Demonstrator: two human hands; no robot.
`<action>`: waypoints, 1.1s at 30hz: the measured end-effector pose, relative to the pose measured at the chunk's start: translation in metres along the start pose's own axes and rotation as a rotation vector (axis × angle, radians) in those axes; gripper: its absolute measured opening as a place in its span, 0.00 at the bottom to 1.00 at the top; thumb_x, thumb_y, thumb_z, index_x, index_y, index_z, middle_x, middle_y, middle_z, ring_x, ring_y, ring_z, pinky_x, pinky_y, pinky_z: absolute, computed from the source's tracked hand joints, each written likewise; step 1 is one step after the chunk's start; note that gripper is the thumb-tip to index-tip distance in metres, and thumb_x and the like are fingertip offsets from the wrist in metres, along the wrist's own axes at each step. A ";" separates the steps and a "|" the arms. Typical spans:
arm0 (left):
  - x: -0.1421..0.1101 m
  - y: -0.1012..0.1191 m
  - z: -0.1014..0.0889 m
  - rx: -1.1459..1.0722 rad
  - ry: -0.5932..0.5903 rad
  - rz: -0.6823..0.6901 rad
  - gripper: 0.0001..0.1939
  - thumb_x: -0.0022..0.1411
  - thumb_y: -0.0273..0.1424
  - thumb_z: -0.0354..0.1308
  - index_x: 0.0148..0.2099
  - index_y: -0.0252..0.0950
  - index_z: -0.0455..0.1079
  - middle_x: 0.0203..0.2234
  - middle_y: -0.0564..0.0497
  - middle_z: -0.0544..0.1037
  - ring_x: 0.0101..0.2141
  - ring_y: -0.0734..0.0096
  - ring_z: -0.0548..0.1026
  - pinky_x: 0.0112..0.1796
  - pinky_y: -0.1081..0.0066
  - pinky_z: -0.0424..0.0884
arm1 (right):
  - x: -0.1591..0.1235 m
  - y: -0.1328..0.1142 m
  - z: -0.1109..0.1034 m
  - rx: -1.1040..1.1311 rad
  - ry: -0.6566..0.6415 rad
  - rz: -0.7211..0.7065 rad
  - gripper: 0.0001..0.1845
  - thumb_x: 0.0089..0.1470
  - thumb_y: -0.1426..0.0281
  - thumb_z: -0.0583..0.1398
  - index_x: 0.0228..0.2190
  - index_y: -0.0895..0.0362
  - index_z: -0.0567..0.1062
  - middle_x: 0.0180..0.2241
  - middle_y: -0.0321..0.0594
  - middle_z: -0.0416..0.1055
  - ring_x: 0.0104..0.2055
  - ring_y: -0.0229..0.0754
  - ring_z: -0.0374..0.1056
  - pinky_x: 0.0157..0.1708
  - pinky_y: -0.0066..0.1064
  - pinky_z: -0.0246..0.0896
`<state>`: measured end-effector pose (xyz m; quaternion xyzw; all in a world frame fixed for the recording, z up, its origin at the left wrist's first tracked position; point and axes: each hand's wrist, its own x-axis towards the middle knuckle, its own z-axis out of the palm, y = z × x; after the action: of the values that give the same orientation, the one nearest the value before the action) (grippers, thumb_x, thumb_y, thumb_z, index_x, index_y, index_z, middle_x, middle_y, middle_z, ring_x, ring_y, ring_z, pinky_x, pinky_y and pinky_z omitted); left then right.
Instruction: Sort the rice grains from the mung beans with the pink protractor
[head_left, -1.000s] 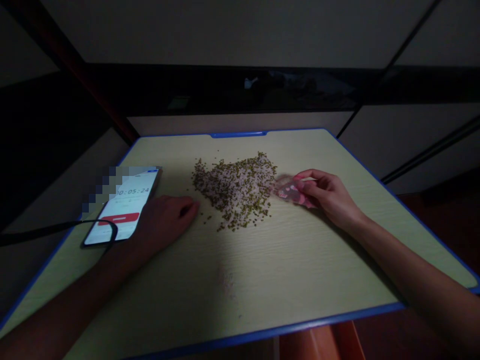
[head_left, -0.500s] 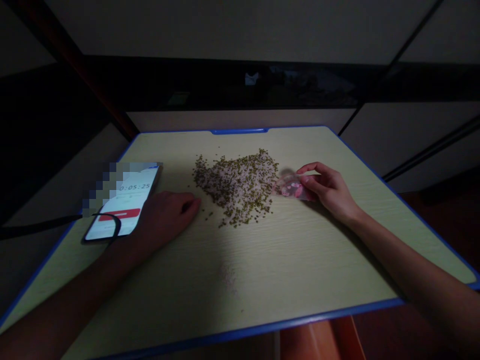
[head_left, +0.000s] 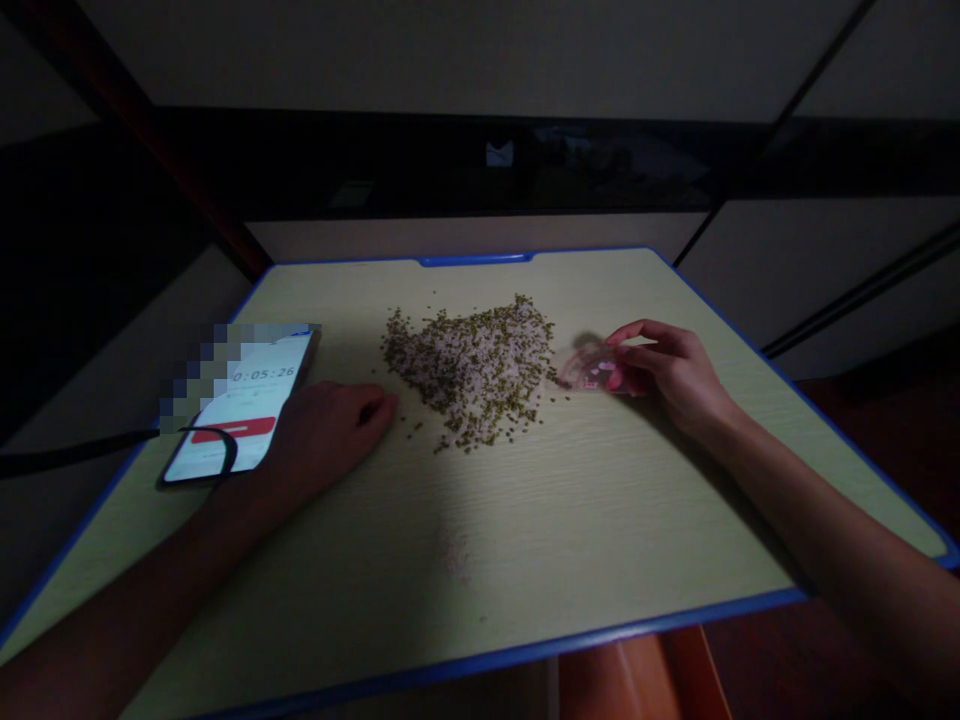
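Observation:
A loose pile of green beans mixed with pale grains (head_left: 480, 370) lies spread over the middle of the table. My right hand (head_left: 671, 375) pinches a small clear plastic bag with pink print (head_left: 589, 370) just right of the pile. The bag lies low over the tabletop, its left end close to a few stray beans. My left hand (head_left: 341, 425) rests on the table left of the pile, fingers curled in and touching no beans. What its fingers may hold, if anything, is hidden.
A phone (head_left: 232, 410) showing a running timer lies beside my left wrist, with a dark cord (head_left: 90, 452) across it. The light wooden table (head_left: 570, 540) has a blue rim. Pale dust (head_left: 455, 555) marks its front part. Cabinets stand behind.
My right hand has moved slightly right with the plastic bag, away from the pile, and stray beans now show by the bag. My left hand stays in place on the table.

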<state>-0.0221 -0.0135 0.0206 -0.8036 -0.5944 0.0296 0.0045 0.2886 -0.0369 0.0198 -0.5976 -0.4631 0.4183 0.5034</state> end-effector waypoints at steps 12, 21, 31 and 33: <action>0.000 0.003 -0.006 0.025 -0.030 0.004 0.24 0.61 0.42 0.36 0.28 0.36 0.69 0.23 0.48 0.72 0.27 0.65 0.68 0.27 0.70 0.55 | -0.003 0.000 0.008 -0.036 -0.074 0.010 0.06 0.43 0.73 0.60 0.28 0.59 0.68 0.13 0.34 0.68 0.12 0.29 0.56 0.13 0.23 0.49; -0.001 0.005 -0.007 0.021 -0.054 -0.013 0.24 0.61 0.41 0.36 0.29 0.36 0.70 0.24 0.47 0.73 0.27 0.64 0.69 0.27 0.70 0.55 | -0.004 -0.001 0.010 -0.014 -0.075 0.004 0.05 0.44 0.76 0.58 0.28 0.58 0.67 0.14 0.35 0.69 0.12 0.31 0.58 0.13 0.23 0.51; 0.000 0.004 -0.006 0.039 -0.050 -0.005 0.24 0.61 0.42 0.36 0.28 0.37 0.69 0.23 0.48 0.72 0.26 0.65 0.69 0.27 0.70 0.56 | -0.005 -0.005 0.001 0.009 0.004 0.019 0.05 0.42 0.75 0.59 0.26 0.58 0.68 0.13 0.36 0.69 0.12 0.32 0.61 0.13 0.24 0.56; 0.000 0.004 -0.006 0.041 -0.041 0.002 0.24 0.61 0.41 0.36 0.28 0.37 0.70 0.23 0.48 0.73 0.27 0.65 0.69 0.27 0.70 0.56 | -0.005 -0.006 0.001 0.013 -0.021 0.029 0.05 0.42 0.75 0.59 0.27 0.58 0.68 0.14 0.36 0.69 0.13 0.33 0.62 0.14 0.24 0.56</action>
<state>-0.0178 -0.0151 0.0262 -0.8031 -0.5928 0.0583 0.0090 0.2857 -0.0416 0.0254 -0.5966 -0.4570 0.4348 0.4961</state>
